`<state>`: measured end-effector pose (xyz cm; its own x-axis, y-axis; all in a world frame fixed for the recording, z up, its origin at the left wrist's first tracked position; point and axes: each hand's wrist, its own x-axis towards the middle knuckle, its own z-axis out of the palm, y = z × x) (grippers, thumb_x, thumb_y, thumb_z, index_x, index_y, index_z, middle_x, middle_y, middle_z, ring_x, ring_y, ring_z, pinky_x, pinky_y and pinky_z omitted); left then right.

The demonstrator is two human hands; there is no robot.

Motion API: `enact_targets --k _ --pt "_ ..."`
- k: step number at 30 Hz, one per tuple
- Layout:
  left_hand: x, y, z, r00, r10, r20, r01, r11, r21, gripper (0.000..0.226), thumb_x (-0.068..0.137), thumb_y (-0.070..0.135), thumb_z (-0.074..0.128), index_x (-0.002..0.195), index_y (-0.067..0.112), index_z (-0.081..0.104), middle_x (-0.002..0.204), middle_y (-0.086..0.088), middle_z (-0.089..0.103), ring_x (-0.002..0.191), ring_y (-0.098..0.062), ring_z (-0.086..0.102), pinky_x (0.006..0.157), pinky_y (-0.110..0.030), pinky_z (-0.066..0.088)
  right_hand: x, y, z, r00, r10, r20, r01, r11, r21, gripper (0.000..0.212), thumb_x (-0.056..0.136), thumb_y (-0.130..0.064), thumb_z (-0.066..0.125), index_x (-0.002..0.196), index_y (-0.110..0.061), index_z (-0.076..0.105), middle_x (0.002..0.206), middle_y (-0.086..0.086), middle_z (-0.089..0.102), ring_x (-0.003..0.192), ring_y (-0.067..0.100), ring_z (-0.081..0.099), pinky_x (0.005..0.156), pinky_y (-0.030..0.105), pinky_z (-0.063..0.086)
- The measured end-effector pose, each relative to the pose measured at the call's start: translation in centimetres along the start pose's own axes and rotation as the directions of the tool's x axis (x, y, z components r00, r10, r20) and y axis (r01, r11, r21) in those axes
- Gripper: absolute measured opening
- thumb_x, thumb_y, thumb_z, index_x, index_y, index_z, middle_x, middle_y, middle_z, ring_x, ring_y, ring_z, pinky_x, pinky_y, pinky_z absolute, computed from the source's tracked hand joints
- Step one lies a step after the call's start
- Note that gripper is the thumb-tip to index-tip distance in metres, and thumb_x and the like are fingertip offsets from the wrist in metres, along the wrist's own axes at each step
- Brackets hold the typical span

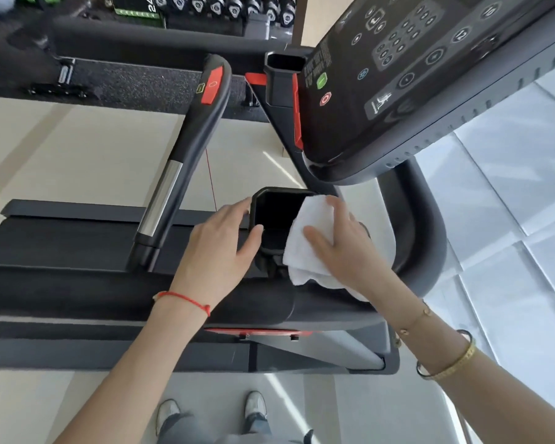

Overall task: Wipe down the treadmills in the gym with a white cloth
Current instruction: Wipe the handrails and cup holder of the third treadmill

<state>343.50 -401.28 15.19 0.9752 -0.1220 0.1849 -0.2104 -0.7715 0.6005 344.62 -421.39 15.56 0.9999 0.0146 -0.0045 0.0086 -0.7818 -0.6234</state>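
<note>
Two flat hands: right hand (343,241) presses cloth (305,251).

Hands: two, left hand (220,233) and right hand (343,241) | white cloth (305,251): one | cup holders (276,213): two were visible | console (414,75): one | handrail (186,149): one | shoes (255,406): two | bracelets (186,298): three.

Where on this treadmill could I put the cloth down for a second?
The belt left of the handrail is bare. The near cup holder is crowded: left hand on its rim, right hand pressing the cloth there.
</note>
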Motion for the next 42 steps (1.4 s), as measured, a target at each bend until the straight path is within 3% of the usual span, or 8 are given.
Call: enact_targets --k 10,18,22,25,29,33,37,42 --pt "0.2 -0.6 -0.2 0.995 -0.019 0.102 0.02 1.0 -0.003 0.058 0.098 0.042 0.045 0.152 0.024 0.031 0.142 0.005 0.049 0.126 -0.013 0.05 0.108 -0.04 0.041 1.5 1.5 -1.3 0.954 -0.278 0.116 0.291 0.95 -0.116 0.056 0.101 -0.024 0.042 0.152 -0.013 0.021 0.158 0.004 0.021 0.136 0.028 0.034 0.095 0.004 0.017" --pt "0.6 -0.9 -0.1 0.992 -0.009 0.125 0.008 1.0 0.011 0.059 0.098 0.044 0.044 0.152 0.025 0.028 0.141 0.004 0.049 0.123 -0.018 0.053 0.106 -0.041 0.043 5.3 0.4 -2.8 0.852 -0.401 0.336 0.484 0.848 -0.217 0.053 0.103 -0.02 0.039 0.152 -0.009 0.021 0.156 0.01 0.025 0.141 0.027 0.029 0.116 0.029 0.021" --pt "0.7 -1.0 -0.2 0.992 -0.008 0.128 0.005 1.0 0.025 0.061 0.097 0.047 0.042 0.152 0.026 0.027 0.141 0.007 0.048 0.121 -0.017 0.054 0.104 -0.04 0.044 7.9 -1.1 -2.3 0.793 -0.408 0.453 0.571 0.757 -0.317 0.054 0.102 -0.019 0.04 0.152 -0.012 0.021 0.148 0.008 0.037 0.134 0.024 0.037 0.108 0.039 0.035" --pt "0.8 -1.1 -0.3 0.992 -0.012 0.124 0.008 1.0 0.029 0.061 0.096 0.047 0.043 0.152 0.027 0.029 0.138 0.008 0.05 0.121 -0.016 0.054 0.101 -0.038 0.046 8.2 -1.5 -1.8 0.793 -0.416 0.445 0.581 0.737 -0.345 0.054 0.101 -0.02 0.041 0.151 -0.014 0.022 0.143 0.006 0.042 0.129 0.023 0.041 0.104 0.032 0.035" --pt "0.6 -1.1 -0.2 0.994 -0.018 0.111 0.018 1.0 0.004 0.06 0.097 0.045 0.045 0.152 0.027 0.029 0.139 0.009 0.049 0.122 -0.015 0.053 0.102 -0.037 0.046 5.6 0.5 -2.5 0.883 -0.357 0.305 0.409 0.904 -0.123 0.052 0.099 -0.026 0.046 0.145 -0.014 0.024 0.143 0.007 0.041 0.12 0.022 0.045 0.099 0.034 0.035" --pt "0.7 -1.1 0.0 0.995 -0.017 0.098 0.017 1.0 0.0 0.061 0.096 0.044 0.046 0.151 0.024 0.031 0.136 0.007 0.052 0.119 -0.016 0.055 0.1 -0.038 0.047 3.8 1.6 -2.1 0.919 -0.312 0.24 0.331 0.943 -0.044 0.056 0.099 -0.029 0.045 0.147 -0.015 0.021 0.148 0.001 0.032 0.112 0.009 0.038 0.085 0.005 0.021" --pt "0.8 -1.1 0.0 0.995 -0.007 0.101 0.009 1.0 -0.011 0.062 0.095 0.044 0.047 0.151 0.021 0.033 0.133 0.006 0.055 0.118 -0.011 0.055 0.098 -0.031 0.048 5.4 0.5 -2.0 0.865 -0.41 0.289 0.481 0.842 -0.245 0.056 0.099 -0.02 0.045 0.148 -0.005 0.023 0.152 0.009 0.03 0.136 0.021 0.028 0.089 0.005 0.012" --pt "0.7 -1.1 0.0 0.995 -0.024 0.099 0.026 0.999 -0.019 0.064 0.093 0.048 0.044 0.151 0.024 0.033 0.124 0.009 0.057 0.1 -0.006 0.057 0.083 -0.026 0.049 9.0 -2.6 0.2 0.737 -0.482 0.474 0.673 0.584 -0.454 0.058 0.089 -0.015 0.047 0.143 -0.007 0.028 0.141 0.008 0.04 0.127 0.024 0.042 0.103 0.027 0.033"
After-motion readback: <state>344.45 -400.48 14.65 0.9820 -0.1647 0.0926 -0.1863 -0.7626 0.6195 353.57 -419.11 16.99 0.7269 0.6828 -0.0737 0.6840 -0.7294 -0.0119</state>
